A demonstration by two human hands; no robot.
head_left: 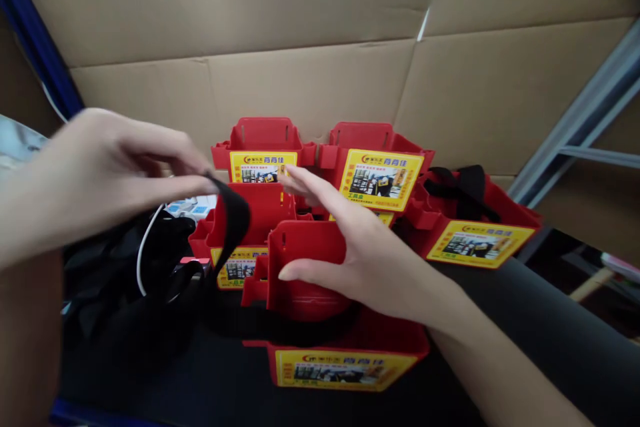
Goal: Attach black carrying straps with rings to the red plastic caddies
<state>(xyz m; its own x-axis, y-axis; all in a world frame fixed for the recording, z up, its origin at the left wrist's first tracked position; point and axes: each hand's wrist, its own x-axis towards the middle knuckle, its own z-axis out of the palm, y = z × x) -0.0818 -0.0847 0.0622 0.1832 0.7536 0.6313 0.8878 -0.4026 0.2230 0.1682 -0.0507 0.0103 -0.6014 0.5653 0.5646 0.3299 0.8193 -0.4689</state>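
Pinched between the thumb and fingers of my left hand [125,163] is the end of a black webbing strap [234,213]. The strap hangs down in a curve and runs across the nearest red plastic tool box [305,267]. Over that box, my right hand [350,240] is spread, its thumb and fingers apart, with nothing seen between them. I cannot tell whether it touches the box's back wall. A yellow printed label [345,371] covers the front of this box.
Several more red boxes stand behind, among them a stacked one [363,137] and one at right [480,213] with a black strap in it. Black straps [125,267] and a white cable [141,253] lie at left. Cardboard [310,93] lines the back; a metal frame [590,113] rises at right.
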